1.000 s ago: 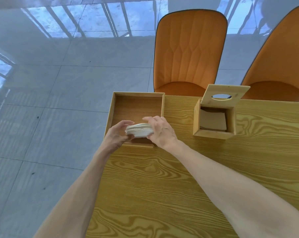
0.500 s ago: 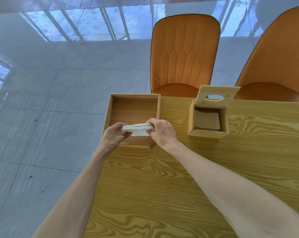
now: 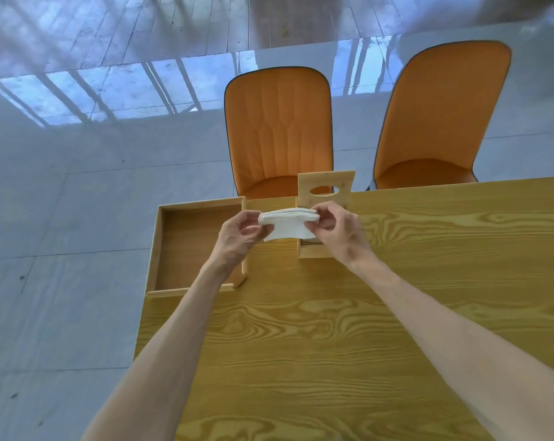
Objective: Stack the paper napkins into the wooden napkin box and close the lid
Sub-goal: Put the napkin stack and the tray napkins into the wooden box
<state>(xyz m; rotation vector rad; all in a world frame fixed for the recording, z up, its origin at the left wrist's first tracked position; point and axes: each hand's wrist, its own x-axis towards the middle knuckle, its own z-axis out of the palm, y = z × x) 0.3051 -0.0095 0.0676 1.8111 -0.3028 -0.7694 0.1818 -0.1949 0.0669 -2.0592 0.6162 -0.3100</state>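
Observation:
A stack of white paper napkins (image 3: pixel 287 225) hangs in the air between both my hands. My left hand (image 3: pixel 237 238) pinches its left end and my right hand (image 3: pixel 337 232) pinches its right end. One sheet droops below the stack. Right behind the napkins stands the small wooden napkin box (image 3: pixel 312 252), mostly hidden by the stack and my right hand. Its lid (image 3: pixel 326 188), with an oval slot, stands raised at the back. The inside of the box is hidden.
A shallow wooden tray (image 3: pixel 156 246) lies at the table's left corner, overhanging the edge. The wooden table (image 3: pixel 349 345) stretches toward me and to the right. Two orange chairs (image 3: pixel 279 132) stand beyond the far edge, on a glossy tiled floor.
Both hands have lifted the napkin stack out of the tray and carried it right, to just in front of the open box. The camera view has tilted up.

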